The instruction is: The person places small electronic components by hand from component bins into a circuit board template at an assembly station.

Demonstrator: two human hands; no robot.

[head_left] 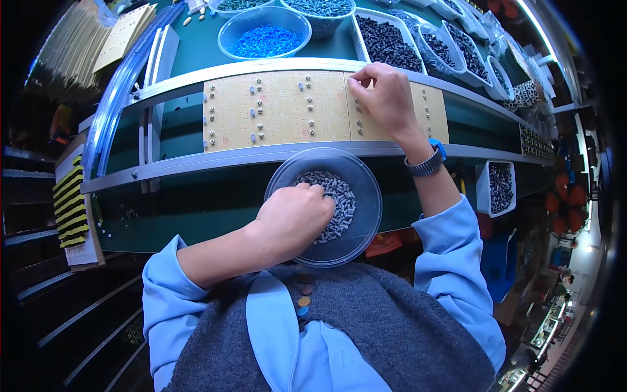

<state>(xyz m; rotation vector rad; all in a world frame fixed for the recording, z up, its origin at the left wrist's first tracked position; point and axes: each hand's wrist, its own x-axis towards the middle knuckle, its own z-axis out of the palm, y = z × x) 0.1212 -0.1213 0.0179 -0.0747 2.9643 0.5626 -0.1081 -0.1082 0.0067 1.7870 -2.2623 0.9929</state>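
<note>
My left hand reaches into a clear round bowl of small grey cylindrical parts. Its fingers are curled down among the parts, and what they grip is hidden. Over the tan circuit boards, my right hand is closed in a pinch near the far edge of the right-hand board. Whatever sits between its fingertips is too small to make out. Rows of small silvery round parts stand on the boards, and several grey cylinders stand upright on the left one.
Two metal rails hold the boards across the green bench. Behind them are a tub of blue parts and trays of dark parts. A small white tray sits at right, stacked boards at far left.
</note>
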